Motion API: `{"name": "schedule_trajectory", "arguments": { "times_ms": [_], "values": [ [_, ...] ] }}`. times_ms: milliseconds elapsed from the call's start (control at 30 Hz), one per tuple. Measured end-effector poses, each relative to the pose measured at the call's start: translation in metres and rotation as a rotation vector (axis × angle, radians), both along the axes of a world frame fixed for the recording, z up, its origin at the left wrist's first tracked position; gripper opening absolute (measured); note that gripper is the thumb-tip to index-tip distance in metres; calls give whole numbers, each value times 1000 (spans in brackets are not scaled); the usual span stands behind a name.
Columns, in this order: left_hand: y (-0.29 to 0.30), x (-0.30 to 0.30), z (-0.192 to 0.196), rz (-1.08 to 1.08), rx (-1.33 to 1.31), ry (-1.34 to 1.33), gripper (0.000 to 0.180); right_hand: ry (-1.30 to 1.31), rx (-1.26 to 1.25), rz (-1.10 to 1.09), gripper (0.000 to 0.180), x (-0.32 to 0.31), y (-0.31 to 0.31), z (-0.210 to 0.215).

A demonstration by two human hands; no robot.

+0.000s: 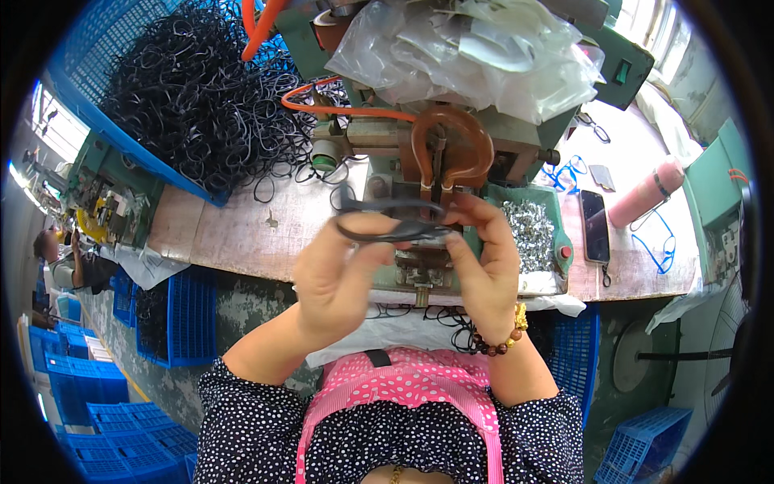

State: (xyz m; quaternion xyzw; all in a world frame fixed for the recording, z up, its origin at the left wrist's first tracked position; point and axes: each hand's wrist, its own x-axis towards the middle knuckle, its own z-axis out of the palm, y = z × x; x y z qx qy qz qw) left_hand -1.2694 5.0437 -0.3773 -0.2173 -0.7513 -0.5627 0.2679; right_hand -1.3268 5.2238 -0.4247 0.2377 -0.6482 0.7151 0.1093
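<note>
A looped black cord (367, 237) stretches between my two hands, blurred in part by motion. My left hand (334, 278) is closed on its left side, thumb and fingers pinched together. My right hand (488, 262), with a beaded bracelet at the wrist, pinches the cord's right end. Both hands are in front of a green bench machine (508, 165) with a copper-coloured horseshoe-shaped part (453, 145). Just right of my right hand lies a green tray with small silvery metal pieces (528, 230).
A blue basket (133, 149) heaped with black cord loops (201, 97) stands at the far left. Clear plastic bags (476, 56) cover the machine's top. On the right lie a phone (594, 226), a pink bottle (647, 192) and blue cords (663, 250). Another person (68, 262) is at the far left.
</note>
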Motion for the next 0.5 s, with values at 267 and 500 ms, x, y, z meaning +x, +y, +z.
{"name": "schedule_trajectory", "arguments": {
  "times_ms": [267,500],
  "values": [
    [19,-23,-11,38,-90,-109,15,-78,-92,-128,28,-5,35,-7],
    [16,-25,-14,64,-192,-51,16,-166,202,-721,29,-25,93,-49]
  ]
}}
